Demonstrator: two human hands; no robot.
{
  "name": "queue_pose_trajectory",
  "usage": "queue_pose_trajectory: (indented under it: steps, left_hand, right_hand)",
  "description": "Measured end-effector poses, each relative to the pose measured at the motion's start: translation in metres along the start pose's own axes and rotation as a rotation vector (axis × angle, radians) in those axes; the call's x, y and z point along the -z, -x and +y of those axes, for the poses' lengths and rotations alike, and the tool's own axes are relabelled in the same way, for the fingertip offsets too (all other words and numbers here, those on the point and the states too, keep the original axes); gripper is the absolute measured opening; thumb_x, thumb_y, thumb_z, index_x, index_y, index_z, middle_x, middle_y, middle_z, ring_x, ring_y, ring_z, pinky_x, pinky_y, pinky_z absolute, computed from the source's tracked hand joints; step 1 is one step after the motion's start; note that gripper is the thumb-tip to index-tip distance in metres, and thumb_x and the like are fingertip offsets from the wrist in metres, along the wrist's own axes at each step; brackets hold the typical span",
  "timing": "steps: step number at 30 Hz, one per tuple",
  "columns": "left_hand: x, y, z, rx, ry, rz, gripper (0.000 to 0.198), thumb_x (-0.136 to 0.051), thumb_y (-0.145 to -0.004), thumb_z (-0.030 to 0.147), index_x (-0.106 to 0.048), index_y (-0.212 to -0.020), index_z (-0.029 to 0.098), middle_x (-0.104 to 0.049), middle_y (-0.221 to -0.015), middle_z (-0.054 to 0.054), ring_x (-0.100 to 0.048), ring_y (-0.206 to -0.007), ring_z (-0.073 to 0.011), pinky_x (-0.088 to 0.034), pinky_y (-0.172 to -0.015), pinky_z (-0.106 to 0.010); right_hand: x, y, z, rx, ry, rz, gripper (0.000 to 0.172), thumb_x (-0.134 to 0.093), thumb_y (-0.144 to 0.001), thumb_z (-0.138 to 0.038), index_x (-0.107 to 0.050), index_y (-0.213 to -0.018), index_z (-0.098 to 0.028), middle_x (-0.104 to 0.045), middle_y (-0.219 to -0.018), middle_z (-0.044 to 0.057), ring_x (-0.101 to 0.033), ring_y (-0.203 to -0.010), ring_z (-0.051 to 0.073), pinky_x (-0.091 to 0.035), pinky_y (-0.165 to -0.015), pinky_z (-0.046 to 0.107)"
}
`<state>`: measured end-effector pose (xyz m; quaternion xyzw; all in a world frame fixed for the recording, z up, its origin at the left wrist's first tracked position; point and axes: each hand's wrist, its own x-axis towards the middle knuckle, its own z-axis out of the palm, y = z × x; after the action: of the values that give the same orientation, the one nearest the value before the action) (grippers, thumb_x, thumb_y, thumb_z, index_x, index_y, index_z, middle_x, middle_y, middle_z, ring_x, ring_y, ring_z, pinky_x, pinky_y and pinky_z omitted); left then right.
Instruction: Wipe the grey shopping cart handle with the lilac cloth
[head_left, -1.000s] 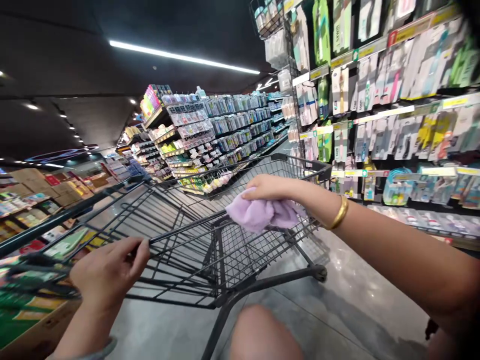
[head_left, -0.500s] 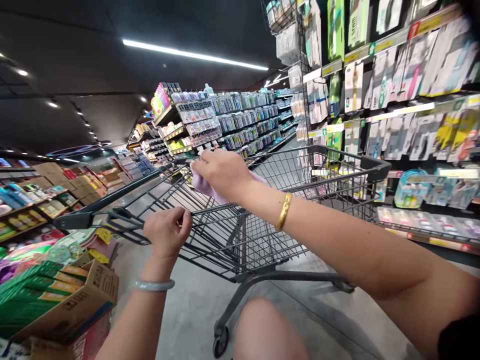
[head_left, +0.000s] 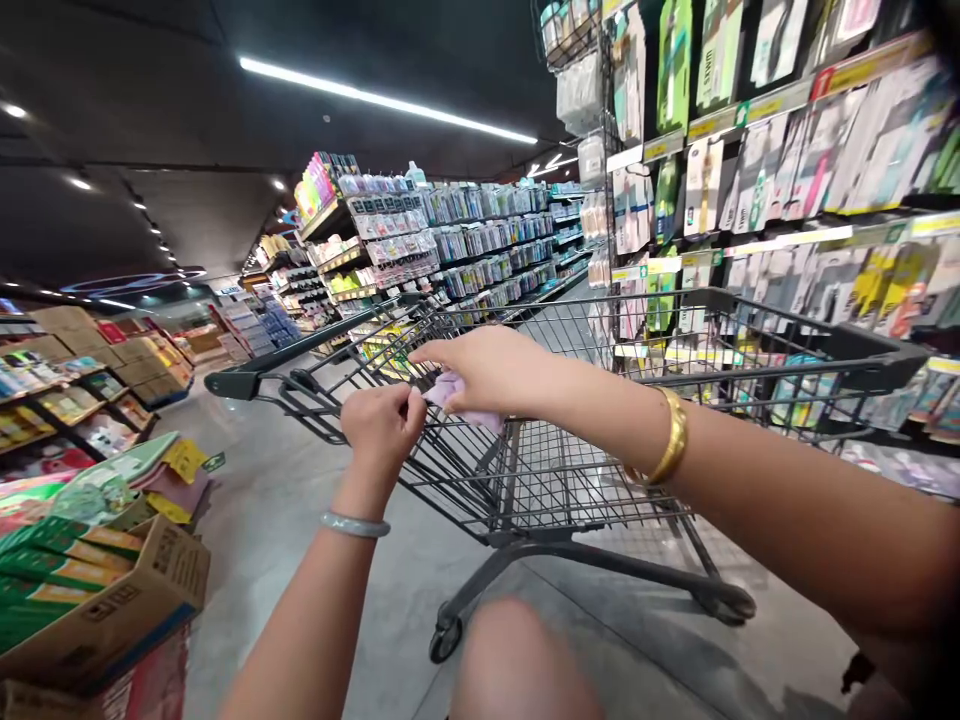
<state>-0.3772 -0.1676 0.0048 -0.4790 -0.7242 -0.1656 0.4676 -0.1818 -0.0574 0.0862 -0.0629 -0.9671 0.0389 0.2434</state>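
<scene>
A dark grey wire shopping cart (head_left: 555, 547) stands side-on in front of me, its handle (head_left: 300, 350) toward the left. Curled around the cart's near top rail is my left hand (head_left: 381, 425), a pale bangle on that wrist. My right hand (head_left: 499, 368), with a gold bracelet, is just to its right over the same rail. Beneath its fingers it grips a light purple cloth (head_left: 480, 418), partly covered by the hand and close to the rail. The index finger reaches forward, toward the left hand.
Shelves of hanging toothbrush packs (head_left: 757, 180) rise close on the right. At lower left sits an open cardboard box (head_left: 112, 610) of green packs. A caster wheel (head_left: 446, 638) is near my knee (head_left: 517, 660). More stocked shelves (head_left: 495, 240) stand behind the cart.
My right hand and the cloth have moved back along the rail, down and right in view. The cart appears shifted right, the left hand along with it, still on the rail.
</scene>
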Motion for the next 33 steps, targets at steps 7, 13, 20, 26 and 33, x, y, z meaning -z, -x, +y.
queue_pose_trajectory:
  steps: [7,13,20,26,33]
  left_hand:
    - [-0.011,-0.011,0.02,-0.053,0.014,-0.016,0.043,-0.04,-0.093,0.034,-0.05,-0.054,0.019,-0.058,-0.055,-0.005,-0.047,-0.057,-0.0161,-0.022,-0.061,-0.032]
    - [-0.017,-0.021,0.037,-0.058,0.036,-0.025,0.046,-0.035,-0.094,0.035,-0.051,-0.054,0.02,-0.058,-0.056,-0.007,-0.046,-0.056,-0.0179,-0.019,-0.059,-0.033]
    - [-0.012,-0.03,0.058,-0.021,0.015,-0.023,0.048,-0.033,-0.094,0.033,-0.049,-0.05,0.021,-0.057,-0.053,-0.008,-0.045,-0.053,-0.0193,-0.019,-0.059,-0.033]
    - [0.01,-0.049,0.15,-0.129,0.285,0.114,0.044,-0.031,-0.101,0.038,-0.07,-0.1,0.019,-0.075,-0.096,-0.01,-0.066,-0.093,-0.0229,-0.036,-0.079,-0.033]
    - [0.011,-0.056,0.204,-0.133,0.214,-0.278,0.08,-0.017,-0.099,0.062,-0.064,-0.053,0.018,-0.062,-0.054,-0.012,-0.056,-0.052,-0.0216,-0.017,-0.054,-0.031]
  right_hand:
    - [-0.018,-0.013,0.013,-0.075,-0.02,-0.282,0.025,-0.058,-0.081,-0.039,-0.074,-0.094,-0.024,-0.074,-0.089,0.006,-0.063,-0.073,0.018,-0.041,-0.064,0.03]
    - [-0.005,0.054,0.039,-0.175,0.119,-0.089,0.033,-0.052,-0.087,-0.049,-0.07,-0.095,-0.023,-0.072,-0.087,0.008,-0.063,-0.079,0.022,-0.038,-0.066,0.032]
    - [0.032,0.14,0.081,-0.439,0.168,0.021,0.04,-0.051,-0.087,-0.059,-0.069,-0.083,-0.024,-0.068,-0.075,0.005,-0.055,-0.064,0.017,-0.031,-0.058,0.031]
    - [0.003,0.127,0.063,-0.22,0.399,0.13,0.036,-0.044,-0.095,-0.049,-0.069,-0.099,-0.022,-0.071,-0.086,0.008,-0.061,-0.073,0.022,-0.036,-0.06,0.036]
    - [0.024,0.203,0.094,-0.302,0.428,0.176,0.044,-0.037,-0.098,-0.056,-0.067,-0.109,-0.026,-0.069,-0.093,0.006,-0.058,-0.078,0.019,-0.032,-0.061,0.033]
